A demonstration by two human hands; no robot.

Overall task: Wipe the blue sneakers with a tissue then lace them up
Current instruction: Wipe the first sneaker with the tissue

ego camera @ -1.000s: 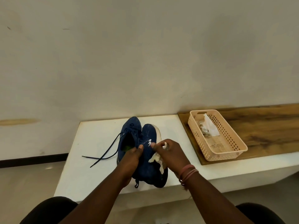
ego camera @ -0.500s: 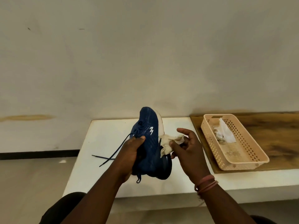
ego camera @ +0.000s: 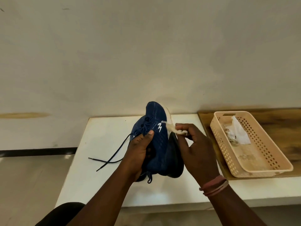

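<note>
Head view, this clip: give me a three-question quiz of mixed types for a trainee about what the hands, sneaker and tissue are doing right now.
1. True or false: the left hand holds the blue sneaker by its upper.
2. Multiple choice: the tissue pinched in the right hand touches which part of the shoe? A) the dangling laces B) the white sole edge C) the heel loop
3. Fill in: more crumpled tissue lies inside the peach ______ on the wooden board.

Key: 1 true; 2 B; 3 basket
</note>
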